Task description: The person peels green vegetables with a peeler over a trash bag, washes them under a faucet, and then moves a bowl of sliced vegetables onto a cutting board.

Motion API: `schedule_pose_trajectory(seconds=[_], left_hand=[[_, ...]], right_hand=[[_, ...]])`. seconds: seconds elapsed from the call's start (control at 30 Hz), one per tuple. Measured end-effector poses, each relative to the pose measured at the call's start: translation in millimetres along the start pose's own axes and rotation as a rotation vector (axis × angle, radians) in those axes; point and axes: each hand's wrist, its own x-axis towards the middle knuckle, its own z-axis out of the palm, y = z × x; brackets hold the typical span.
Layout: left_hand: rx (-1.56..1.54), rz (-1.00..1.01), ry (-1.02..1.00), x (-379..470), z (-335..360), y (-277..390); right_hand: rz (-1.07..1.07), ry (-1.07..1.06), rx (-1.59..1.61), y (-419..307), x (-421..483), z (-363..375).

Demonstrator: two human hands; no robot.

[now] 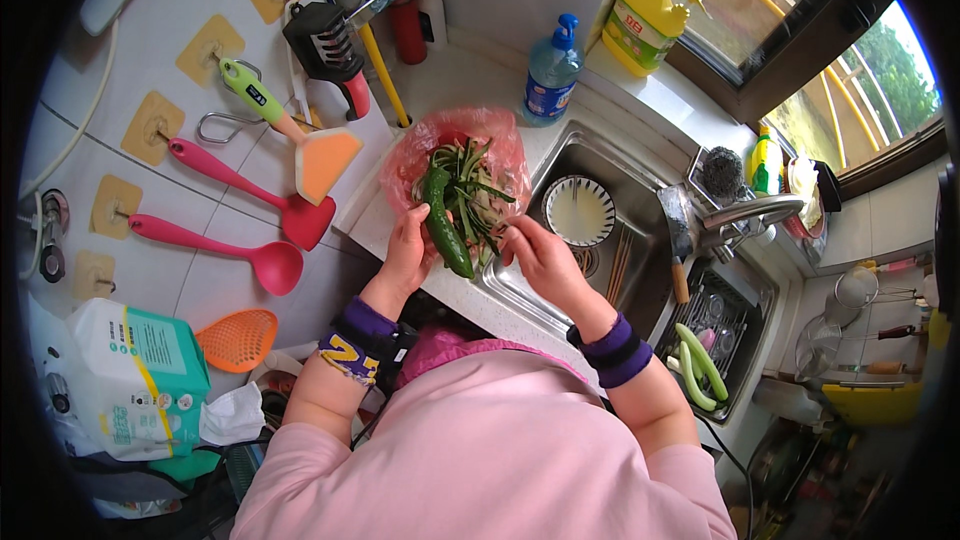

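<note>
My left hand [410, 246] holds a dark green cucumber [448, 229] by its side, over a pinkish-red plastic bag [501, 127] on the counter. Dark green peel strips [469, 202] and paler scraps fill the open bag. Just right of the cucumber, my right hand [534, 251] has its thumb and fingers pinched together near the strips; whether something small is between them cannot be told. In the right-hand basin, peeled pale green cucumbers [699, 364] lie on a dark rack.
The steel sink [574, 136] holds a patterned bowl [578, 211] and chopsticks [619, 266]. A cleaver [675, 232] lies by the faucet [757, 211]. Behind stand a blue pump bottle [553, 75] and a yellow jug [641, 26]. Utensils, including a pink ladle [276, 268], hang at left.
</note>
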Motion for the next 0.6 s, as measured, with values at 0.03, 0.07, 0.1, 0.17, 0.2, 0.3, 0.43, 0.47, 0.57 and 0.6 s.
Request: schedule_pose_trajectory(seconds=[0.03, 0.07, 0.1, 0.17, 0.2, 0.3, 0.43, 0.47, 0.57, 0.6], left_hand=[[-0.061, -0.04, 0.015, 1.9, 1.5, 0.2], [-0.123, -0.079, 0.03, 3.6, 3.3, 0.2], [-0.177, -0.098, 0.003, 4.4, 5.6, -0.3], [-0.284, -0.134, -0.05, 4.3, 12.7, 0.6], [-0.339, -0.143, -0.094, 3.7, 15.5, 0.6], [-0.416, -0.202, -0.082, 8.0, 14.6, -0.7], [-0.425, -0.202, -0.122, 7.0, 11.5, -0.8], [-0.422, -0.195, -0.111, 6.7, 10.6, -1.1], [-0.392, -0.151, -0.083, 5.0, 11.4, 0.7], [-0.369, -0.12, -0.072, 3.0, 12.5, 1.9]], right_hand=[[-0.015, -0.025, -0.066, -12.9, 1.2, 0.6], [-0.081, -0.052, -0.125, -22.9, 3.1, 1.1], [-0.132, -0.048, -0.205, -23.7, 4.4, 5.8], [-0.235, -0.062, -0.293, -31.6, 3.8, 5.8], [-0.268, -0.071, -0.309, -32.2, 3.0, 7.1], [-0.355, -0.09, -0.328, -33.8, 1.7, 10.3], [-0.438, -0.078, -0.33, -32.7, 4.9, 13.2], [-0.44, -0.079, -0.333, -33.0, 6.3, 13.5], [-0.449, -0.076, -0.338, -30.9, 10.7, 15.2], [-0.453, -0.074, -0.338, -30.2, 12.9, 16.0]])
